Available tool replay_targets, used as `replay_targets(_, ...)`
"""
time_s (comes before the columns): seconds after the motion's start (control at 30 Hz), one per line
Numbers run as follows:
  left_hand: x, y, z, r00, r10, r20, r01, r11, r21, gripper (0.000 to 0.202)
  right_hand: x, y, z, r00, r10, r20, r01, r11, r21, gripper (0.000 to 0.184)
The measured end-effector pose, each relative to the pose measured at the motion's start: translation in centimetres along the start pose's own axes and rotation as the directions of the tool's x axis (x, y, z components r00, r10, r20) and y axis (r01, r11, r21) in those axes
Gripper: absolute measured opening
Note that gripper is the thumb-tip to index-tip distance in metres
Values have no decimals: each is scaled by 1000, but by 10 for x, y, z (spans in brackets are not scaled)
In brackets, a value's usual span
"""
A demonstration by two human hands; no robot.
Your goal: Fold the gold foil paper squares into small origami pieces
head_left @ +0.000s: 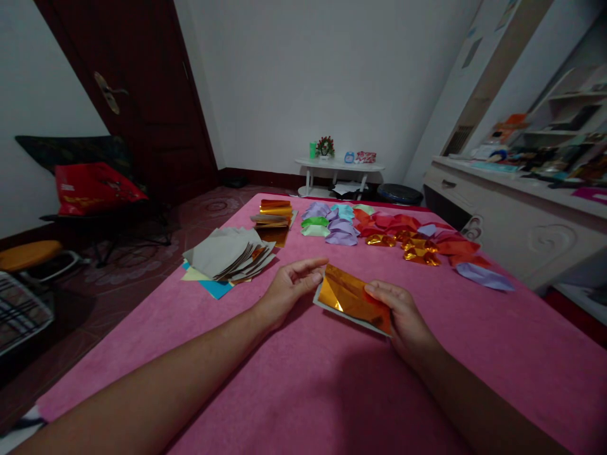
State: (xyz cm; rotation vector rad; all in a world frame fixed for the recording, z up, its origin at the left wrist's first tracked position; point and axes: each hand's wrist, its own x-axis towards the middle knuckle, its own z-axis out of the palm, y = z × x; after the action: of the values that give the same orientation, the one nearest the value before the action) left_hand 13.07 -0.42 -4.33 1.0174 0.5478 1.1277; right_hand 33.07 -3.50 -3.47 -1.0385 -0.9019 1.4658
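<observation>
A sheet of gold foil joss paper (353,297), backed in pale grey, is held tilted above the pink cloth, with creases across its shiny face. My right hand (403,316) grips its right end, thumb on top and fingers beneath. At the left edge of the sheet is my left hand (296,284), thumb and fingertips closed about the upper left corner. To the left lies a fanned stack of grey-backed paper (222,249) over blue and yellow sheets. Behind it sits a pile of folded gold foil sheets (274,218).
Folded paper ingots in purple (342,232), green (315,222), red (393,223) and gold (421,255) spread along the table's far side. A purple folded piece (484,276) lies at the right edge. A white cabinet (502,215) stands right; a chair with a red bag (95,186) is left.
</observation>
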Motion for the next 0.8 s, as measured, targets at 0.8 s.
replay_targets(0.8, 1, 3, 0, 951, 23, -310, 80, 946, 316, 38, 4, 8, -4, 959, -276, 68, 284, 929, -236, 39)
